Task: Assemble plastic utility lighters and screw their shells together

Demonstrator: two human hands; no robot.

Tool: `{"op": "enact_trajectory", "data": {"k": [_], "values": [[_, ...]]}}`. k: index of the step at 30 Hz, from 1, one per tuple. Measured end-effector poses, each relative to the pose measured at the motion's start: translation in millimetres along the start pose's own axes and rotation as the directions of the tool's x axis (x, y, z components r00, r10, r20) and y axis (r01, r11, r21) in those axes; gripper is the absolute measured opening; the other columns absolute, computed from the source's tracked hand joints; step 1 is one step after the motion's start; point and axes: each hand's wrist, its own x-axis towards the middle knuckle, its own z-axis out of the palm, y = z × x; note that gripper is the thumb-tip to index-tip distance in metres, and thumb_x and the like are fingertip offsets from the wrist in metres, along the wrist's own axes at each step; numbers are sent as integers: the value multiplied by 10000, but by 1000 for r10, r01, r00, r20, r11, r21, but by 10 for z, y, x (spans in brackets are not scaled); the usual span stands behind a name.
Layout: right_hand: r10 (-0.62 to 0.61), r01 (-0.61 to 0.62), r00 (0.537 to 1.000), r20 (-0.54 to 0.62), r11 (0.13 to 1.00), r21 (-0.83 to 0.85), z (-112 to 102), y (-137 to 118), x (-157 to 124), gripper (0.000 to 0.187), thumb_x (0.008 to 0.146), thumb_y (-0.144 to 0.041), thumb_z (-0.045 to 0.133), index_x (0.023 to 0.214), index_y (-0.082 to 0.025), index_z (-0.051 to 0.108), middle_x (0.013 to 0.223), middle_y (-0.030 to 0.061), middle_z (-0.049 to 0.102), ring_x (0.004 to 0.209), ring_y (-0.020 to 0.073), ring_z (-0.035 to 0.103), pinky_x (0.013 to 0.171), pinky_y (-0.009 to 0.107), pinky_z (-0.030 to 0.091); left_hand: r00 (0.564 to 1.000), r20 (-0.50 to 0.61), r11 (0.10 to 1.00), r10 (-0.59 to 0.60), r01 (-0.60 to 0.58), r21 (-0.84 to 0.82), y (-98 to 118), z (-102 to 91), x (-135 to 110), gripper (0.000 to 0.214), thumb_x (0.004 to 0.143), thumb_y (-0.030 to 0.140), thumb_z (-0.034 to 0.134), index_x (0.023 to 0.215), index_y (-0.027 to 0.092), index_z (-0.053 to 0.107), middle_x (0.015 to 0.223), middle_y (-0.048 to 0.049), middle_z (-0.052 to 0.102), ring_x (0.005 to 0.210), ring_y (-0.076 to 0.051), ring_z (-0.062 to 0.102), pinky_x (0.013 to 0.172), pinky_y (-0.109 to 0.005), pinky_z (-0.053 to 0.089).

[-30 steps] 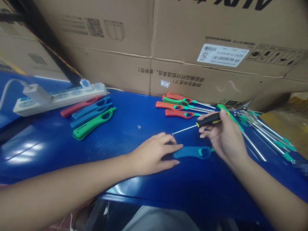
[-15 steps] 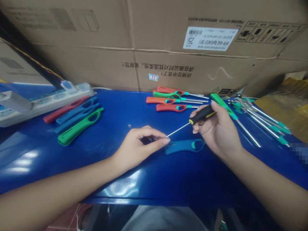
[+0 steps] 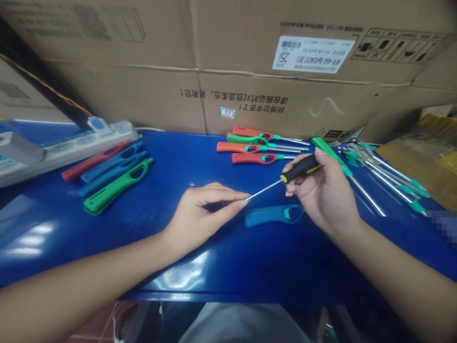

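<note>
Head view: we are gripping the black-and-yellow screwdriver point(image 3: 302, 167) in our right hand point(image 3: 330, 193), its fingers wrapping round the grip and the thumb pressing near the butt end, perhaps so that we are steering its angle. Our left hand point(image 3: 200, 209) is pinching the far end of the shaft, thumb and forefinger almost meeting, likely to be steadying the tip or a small part on it; they are hiding the tip, so we cannot tell which.

Just nearer to us than both sets of fingers, the blue handle shell point(image 3: 264, 216) is lying flat on the tabletop point(image 3: 250, 271), slot end by the left fingers and looped end pointing to the right palm. Neither hand is clearly gripping it; its place seems to be putting it within reach of both.

Just beyond the left knuckles, small metal pieces point(image 3: 192, 184) are lying close, probably for easy picking. Left of those fingers, loose handles point(image 3: 112, 192) are lying side by side. Beyond the right fingers, rod-fitted lighters point(image 3: 252, 158) are lying roughly parallel, presumably to be staying tidy, while metal rods point(image 3: 392, 183) are lying to the right of that hand.
</note>
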Motion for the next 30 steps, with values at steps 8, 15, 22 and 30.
{"op": "enact_trajectory", "data": {"k": [8,15,22,30], "values": [[-80,79,997,1,996,-35,-11,-57,-40,413,963,-631,456,837,-252,561,783,28,647,529,159,562,524,330,529,996,-4,991,92,-91,101,11,-6,-9,35,871,222,789,888,223,820,864,13,805,775,-122,728,756,-231,562],[-142,144,989,35,988,-49,-2,-62,-95,307,962,-503,451,816,-255,558,740,15,652,472,151,552,458,313,497,968,53,947,246,-252,200,-11,-4,-22,38,847,217,817,864,184,804,820,-10,802,731,-135,720,714,-257,557],[-240,233,965,103,969,80,-8,-12,-100,291,957,-402,529,767,-226,661,703,14,693,417,143,604,392,280,500,950,101,927,297,-312,208,-31,3,-10,48,837,212,830,848,184,792,826,5,809,721,-133,729,724,-268,546],[-365,353,922,127,929,110,-22,20,-111,275,976,-323,561,786,-188,706,707,34,707,428,155,640,375,271,520,929,168,897,329,-363,252,-67,-4,-6,57,880,227,791,871,171,783,837,0,805,735,-139,736,733,-287,514]]}}
